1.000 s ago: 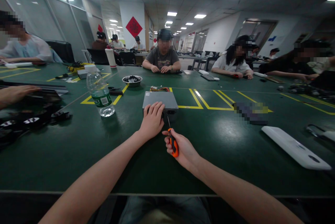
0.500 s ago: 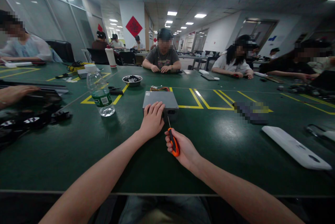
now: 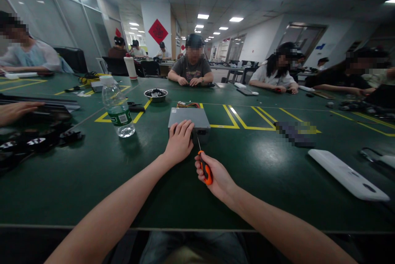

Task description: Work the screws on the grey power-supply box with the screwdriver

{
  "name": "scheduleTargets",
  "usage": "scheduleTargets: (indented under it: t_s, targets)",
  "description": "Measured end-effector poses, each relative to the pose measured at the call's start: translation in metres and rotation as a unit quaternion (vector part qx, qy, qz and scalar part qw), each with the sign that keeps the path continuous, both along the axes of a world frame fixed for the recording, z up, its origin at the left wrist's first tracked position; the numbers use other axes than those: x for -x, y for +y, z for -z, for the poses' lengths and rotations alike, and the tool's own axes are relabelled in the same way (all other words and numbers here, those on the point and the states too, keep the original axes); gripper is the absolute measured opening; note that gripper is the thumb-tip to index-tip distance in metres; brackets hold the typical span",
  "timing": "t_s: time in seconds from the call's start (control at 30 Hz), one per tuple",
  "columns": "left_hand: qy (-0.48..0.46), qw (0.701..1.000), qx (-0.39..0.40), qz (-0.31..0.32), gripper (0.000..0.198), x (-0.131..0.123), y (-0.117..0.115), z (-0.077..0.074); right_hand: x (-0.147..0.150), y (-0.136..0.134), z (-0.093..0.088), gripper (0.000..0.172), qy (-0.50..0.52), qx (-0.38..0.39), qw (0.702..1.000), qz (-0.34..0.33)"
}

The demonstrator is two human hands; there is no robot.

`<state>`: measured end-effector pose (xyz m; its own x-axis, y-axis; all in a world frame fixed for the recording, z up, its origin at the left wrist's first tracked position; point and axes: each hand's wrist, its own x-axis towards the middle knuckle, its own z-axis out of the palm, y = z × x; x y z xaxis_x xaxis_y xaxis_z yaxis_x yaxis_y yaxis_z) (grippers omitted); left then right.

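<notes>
A grey metal computer power supply [image 3: 191,116] rests on the green table in front of me, its dark socket facing my side. My left hand [image 3: 179,142] holds its near left part, with the fingers bent over the top edge. In my right hand [image 3: 216,173] is a screwdriver [image 3: 207,170] with an orange and black handle, the fingers closed round it. Its thin shaft points away from me to the near face of the power supply, just right of my left fingers. Whether the tip sits in a screw is too small to tell. Coloured wires [image 3: 189,105] lie behind the casing.
A water bottle [image 3: 119,112] stands to the left, with a metal bowl [image 3: 156,94] of small dark parts beyond it. Dark parts [image 3: 37,142] and a co-worker's hand [image 3: 18,112] are at far left. A white device [image 3: 348,174] lies at right. Co-workers sit around the table.
The screwdriver's handle has turned slightly in my right hand, and its shaft tilts a little more to the left. My left hand and the power supply stay put. The co-worker's hand at left has shifted.
</notes>
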<state>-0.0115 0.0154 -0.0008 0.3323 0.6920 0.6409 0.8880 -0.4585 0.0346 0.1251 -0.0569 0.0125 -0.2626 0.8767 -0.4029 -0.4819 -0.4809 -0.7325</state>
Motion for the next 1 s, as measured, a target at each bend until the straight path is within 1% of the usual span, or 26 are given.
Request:
scheduleTargets:
  t_s: [0.07,0.17,0.37,0.6,0.67,0.77,0.83,0.93,1.0]
  targets:
    - [0.001,1.000,0.000,0.000,0.052,0.000,0.000,0.000,0.000,0.000,-0.001,0.021,0.001,0.007,1.000,-0.007]
    - [-0.001,1.000,0.002,0.000,0.052,-0.001,0.000,-0.001,-0.001,0.000,-0.002,0.022,0.005,0.016,1.000,-0.012]
    - [-0.005,1.000,0.002,0.003,0.051,0.000,0.000,-0.001,-0.002,0.003,0.002,0.007,0.001,0.010,1.000,0.005]
    - [-0.010,1.000,0.000,0.000,0.048,0.000,0.001,0.000,0.000,-0.001,0.000,0.015,-0.005,-0.001,1.000,0.001]
    - [-0.011,1.000,0.000,-0.001,0.046,-0.001,0.001,-0.001,0.000,-0.001,0.000,0.020,-0.004,0.001,1.000,-0.003]
    - [-0.011,1.000,-0.002,-0.004,0.042,-0.001,0.000,-0.004,-0.002,0.001,0.001,0.022,0.003,0.006,1.000,-0.007]
    - [-0.009,1.000,-0.003,-0.005,0.041,0.000,-0.001,-0.007,-0.002,0.001,0.002,0.019,0.008,0.008,1.000,-0.007]
    - [-0.006,1.000,-0.004,-0.004,0.039,0.000,-0.002,-0.009,-0.002,0.002,0.002,0.010,0.009,0.004,1.000,0.000]
    - [-0.006,1.000,-0.004,-0.003,0.038,0.000,-0.002,-0.011,-0.001,0.001,0.001,0.008,0.009,-0.002,1.000,0.005]
